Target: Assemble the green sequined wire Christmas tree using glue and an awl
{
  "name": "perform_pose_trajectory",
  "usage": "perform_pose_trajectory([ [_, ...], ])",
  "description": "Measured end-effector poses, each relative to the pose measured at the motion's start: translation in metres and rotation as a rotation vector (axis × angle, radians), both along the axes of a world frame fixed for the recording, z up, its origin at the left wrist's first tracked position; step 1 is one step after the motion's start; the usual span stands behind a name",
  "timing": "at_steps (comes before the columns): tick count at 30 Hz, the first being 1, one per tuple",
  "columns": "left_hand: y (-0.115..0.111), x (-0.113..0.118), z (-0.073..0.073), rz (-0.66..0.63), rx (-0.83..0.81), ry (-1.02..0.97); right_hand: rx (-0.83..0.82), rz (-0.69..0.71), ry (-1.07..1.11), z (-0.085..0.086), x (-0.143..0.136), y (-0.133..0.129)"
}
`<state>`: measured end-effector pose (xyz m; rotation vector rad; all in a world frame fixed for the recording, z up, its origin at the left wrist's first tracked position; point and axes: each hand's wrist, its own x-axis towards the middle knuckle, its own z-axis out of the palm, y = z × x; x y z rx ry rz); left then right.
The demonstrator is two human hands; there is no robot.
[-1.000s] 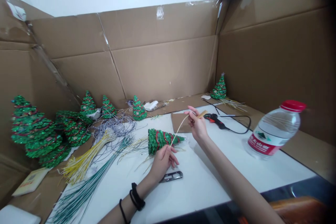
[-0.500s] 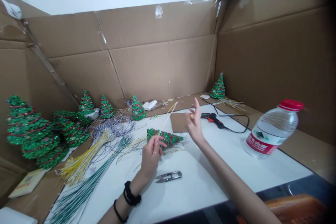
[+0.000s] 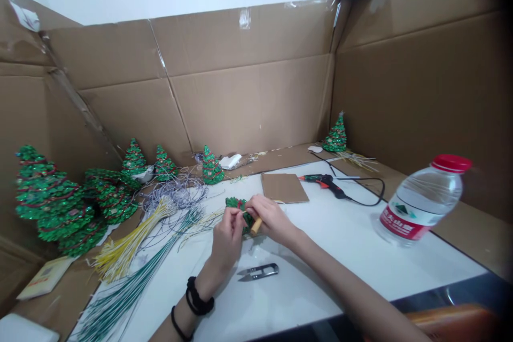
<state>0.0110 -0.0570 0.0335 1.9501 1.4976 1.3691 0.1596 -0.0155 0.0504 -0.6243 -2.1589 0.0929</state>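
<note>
My left hand, with black bands at its wrist, is closed in a pinch in front of a small green tree with red trim; what sits between its fingertips is too small to name. Touching or nearly touching it, my right hand is closed round a short tan wooden stick that points down toward me. Both hands cover most of the tree. Metal thread snips lie on the white board just below the hands.
Bundles of yellow and green wires and tangled purple wire lie left. Several green trees stand behind. A cardboard square, a glue gun and a water bottle are at right.
My right hand has come down and left from its raised position to meet my left hand over the tree. The long pale strand above my left hand no longer shows upright.
</note>
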Motion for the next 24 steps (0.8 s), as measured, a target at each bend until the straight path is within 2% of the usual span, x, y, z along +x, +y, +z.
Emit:
perform_pose_trajectory([
  [4,0.001,-0.005,0.000,0.031,0.023,-0.029,-0.032,-0.005,0.026,-0.001,-0.001,-0.001],
  [11,0.003,-0.006,0.002,0.019,0.044,-0.003,0.057,-0.040,0.003,-0.006,-0.009,-0.004],
  [15,0.008,-0.018,-0.003,0.017,0.125,0.041,0.079,-0.055,0.008,-0.005,-0.004,0.000],
  [20,0.019,-0.046,-0.019,-0.006,0.394,0.259,-0.098,-0.254,0.219,-0.007,0.018,0.023],
  [24,0.026,-0.058,-0.021,-0.022,0.381,0.472,-0.162,-0.350,0.242,-0.012,0.029,0.037],
])
